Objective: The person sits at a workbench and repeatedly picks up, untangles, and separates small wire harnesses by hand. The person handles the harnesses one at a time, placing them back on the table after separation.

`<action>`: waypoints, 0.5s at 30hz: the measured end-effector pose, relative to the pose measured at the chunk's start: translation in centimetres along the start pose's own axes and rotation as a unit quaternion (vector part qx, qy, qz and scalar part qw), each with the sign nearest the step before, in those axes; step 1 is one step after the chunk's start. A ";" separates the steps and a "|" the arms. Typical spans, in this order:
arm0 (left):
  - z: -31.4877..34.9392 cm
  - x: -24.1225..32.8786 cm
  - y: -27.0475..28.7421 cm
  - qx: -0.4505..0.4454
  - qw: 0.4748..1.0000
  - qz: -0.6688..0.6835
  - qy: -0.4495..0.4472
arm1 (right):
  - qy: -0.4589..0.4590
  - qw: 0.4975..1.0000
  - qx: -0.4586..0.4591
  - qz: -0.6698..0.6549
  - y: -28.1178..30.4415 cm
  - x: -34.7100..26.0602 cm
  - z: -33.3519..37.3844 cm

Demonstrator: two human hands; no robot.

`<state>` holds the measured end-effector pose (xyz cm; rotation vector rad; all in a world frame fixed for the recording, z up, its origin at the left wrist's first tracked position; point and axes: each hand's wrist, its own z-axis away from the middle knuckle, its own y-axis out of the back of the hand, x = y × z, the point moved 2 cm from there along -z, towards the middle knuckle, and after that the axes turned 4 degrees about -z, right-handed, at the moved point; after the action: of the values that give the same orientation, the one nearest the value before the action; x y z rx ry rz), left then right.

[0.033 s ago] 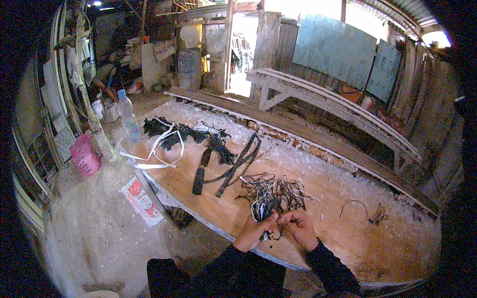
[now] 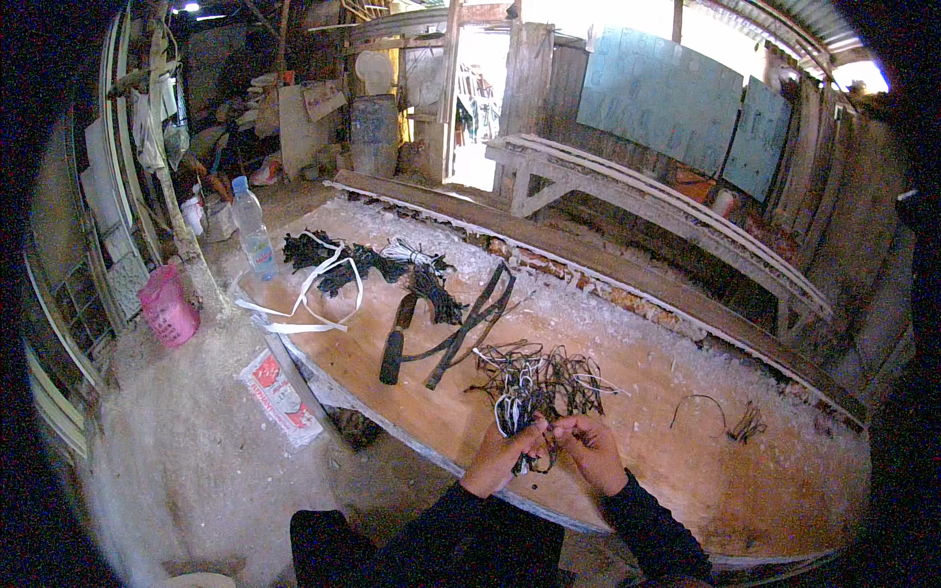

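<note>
A tangled bunch of thin black and white cords (image 2: 549, 380) lies near the front edge of the table, its loose strands fanning out toward the far side. My left hand (image 2: 503, 457) is closed round the near end of this bunch, and some ends hang below the fingers. Just to its right, my right hand (image 2: 591, 450) pinches at a thin dark strand beside the left fingertips. The two hands almost touch. Exactly which strand sits between the right fingers is too small to make out.
On the table's left part lie a dark-handled tool (image 2: 394, 345), dark straps (image 2: 461, 338), black cord bundles (image 2: 368, 265) and a white strap (image 2: 304, 321). A plastic bottle (image 2: 253, 230) stands at the far left corner. Small dark strands (image 2: 747, 423) lie at right. A bench (image 2: 647, 211) stands beyond.
</note>
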<state>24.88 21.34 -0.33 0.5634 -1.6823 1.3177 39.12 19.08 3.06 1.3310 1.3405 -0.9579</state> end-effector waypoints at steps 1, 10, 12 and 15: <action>0.0 0.0 0.1 0.016 0.999 -0.028 -0.020 | -0.006 1.000 0.030 0.008 -0.1 0.2 0.1; -0.2 -0.1 0.1 0.048 0.995 0.078 0.036 | -0.021 0.993 -0.036 -0.110 -0.4 0.8 0.1; -0.2 -0.2 0.2 0.052 0.997 0.059 0.018 | -0.029 0.994 -0.032 -0.105 -0.2 0.8 0.1; -0.3 -0.6 0.4 0.050 0.996 0.068 0.018 | -0.056 0.991 -0.052 -0.114 -0.2 0.3 0.2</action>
<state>24.93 21.68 -1.01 0.4876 -1.6569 1.5086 39.00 18.94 2.66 1.0454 1.4569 -1.0849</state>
